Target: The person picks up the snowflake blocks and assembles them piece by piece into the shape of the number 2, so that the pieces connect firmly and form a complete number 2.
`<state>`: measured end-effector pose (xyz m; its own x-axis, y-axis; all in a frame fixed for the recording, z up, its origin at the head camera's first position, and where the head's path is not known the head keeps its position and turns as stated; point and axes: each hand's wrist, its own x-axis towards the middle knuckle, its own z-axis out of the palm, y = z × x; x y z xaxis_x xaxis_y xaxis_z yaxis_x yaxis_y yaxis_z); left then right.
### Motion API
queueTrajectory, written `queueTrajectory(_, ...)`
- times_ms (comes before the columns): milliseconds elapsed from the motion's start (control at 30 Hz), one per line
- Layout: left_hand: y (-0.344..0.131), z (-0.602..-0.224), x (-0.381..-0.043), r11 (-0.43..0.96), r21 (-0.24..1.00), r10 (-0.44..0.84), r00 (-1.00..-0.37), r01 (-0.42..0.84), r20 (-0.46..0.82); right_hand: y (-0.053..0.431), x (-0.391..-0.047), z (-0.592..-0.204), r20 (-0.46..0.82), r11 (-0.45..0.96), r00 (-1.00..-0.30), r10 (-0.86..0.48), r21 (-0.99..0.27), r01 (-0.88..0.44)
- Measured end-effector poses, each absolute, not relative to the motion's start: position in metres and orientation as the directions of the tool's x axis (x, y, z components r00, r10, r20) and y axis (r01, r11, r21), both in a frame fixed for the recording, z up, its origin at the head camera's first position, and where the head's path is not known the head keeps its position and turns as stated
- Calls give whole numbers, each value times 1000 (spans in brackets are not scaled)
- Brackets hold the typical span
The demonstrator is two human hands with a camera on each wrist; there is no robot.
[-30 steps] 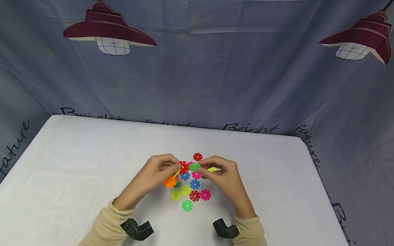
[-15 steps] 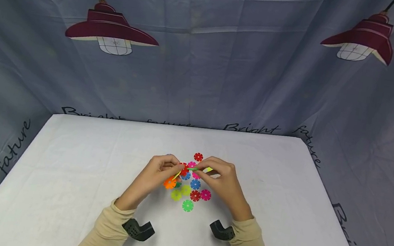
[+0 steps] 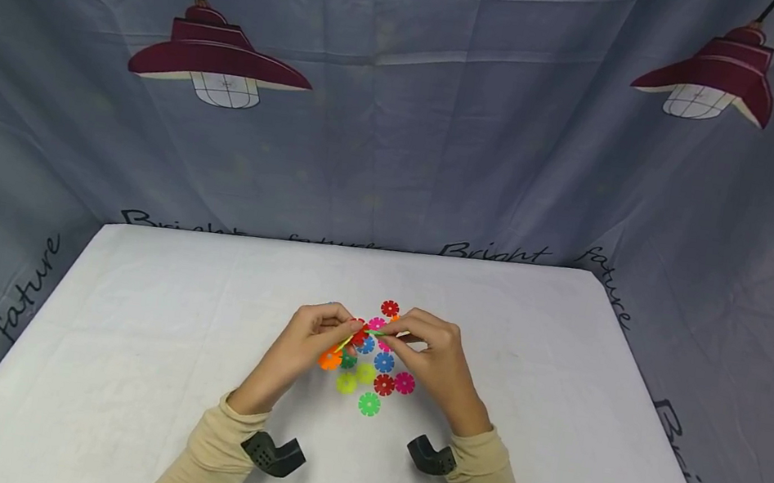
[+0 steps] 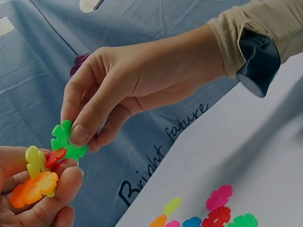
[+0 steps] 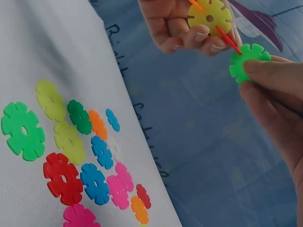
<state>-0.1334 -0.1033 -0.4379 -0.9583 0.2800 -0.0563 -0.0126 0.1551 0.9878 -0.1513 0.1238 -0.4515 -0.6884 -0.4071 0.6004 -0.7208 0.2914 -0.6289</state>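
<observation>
On the left, my left hand (image 3: 310,336) is curled round an orange disc (image 4: 33,190), a yellow disc (image 5: 220,20) and a red disc (image 4: 56,157) joined together, raised above the white counter (image 3: 118,360). Between my hands, scattered discs (image 3: 384,385) lie on it, a loose green disc (image 3: 369,404) nearest. On the right, my right hand (image 3: 437,352) pinches a green disc (image 5: 255,51) between thumb and fingers, its edge meeting the red disc.

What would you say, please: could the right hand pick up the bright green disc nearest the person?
Probably not just yet: the right hand pinches another green disc, though nothing covers the nearest disc on the table.
</observation>
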Motion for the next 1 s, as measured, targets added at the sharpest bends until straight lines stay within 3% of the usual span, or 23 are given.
queueTrajectory(300, -103, -440, -134, 166, 986, 271, -961, -17, -62, 121, -152, -452, 625, 270, -670, -400, -618, -738)
queueTrajectory(433, -104, -439, -133, 182, 983, 263, -964, 10, -39, 122, -152, -452, 580, 297, -703, -410, -644, -705)
queueTrajectory(700, -107, -438, -134, 216, 975, 203, -979, 46, 1, 127, -162, -469, 245, 511, -852, -463, -712, -482)
queueTrajectory(1000, -108, -437, -134, 204, 979, 205, -979, 31, -12, 133, -172, -501, -18, 641, -867, -497, -681, -354)
